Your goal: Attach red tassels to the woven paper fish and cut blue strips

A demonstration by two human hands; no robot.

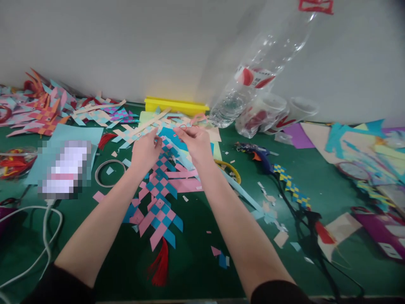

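Note:
A chain of pink and blue woven paper pieces [160, 189] lies down the middle of the table, with a red tassel [160, 264] at its near end. My left hand [146, 150] is at the chain's far end, fingers curled and closed on its edge. Just to the right, my right hand [196, 143] pinches a thin red string [186, 126] between thumb and fingertips. Blue paper [171, 134] shows between the two hands. Whether the string is joined to the chain is too small to tell.
Left are a lit phone [65, 169] with a white cable and a roll of tape [110, 173]. A plastic bottle [249, 76] leans beside cups [272, 112] at the wall. A glue gun [257, 158] with black cable lies right. Paper scraps are scattered around.

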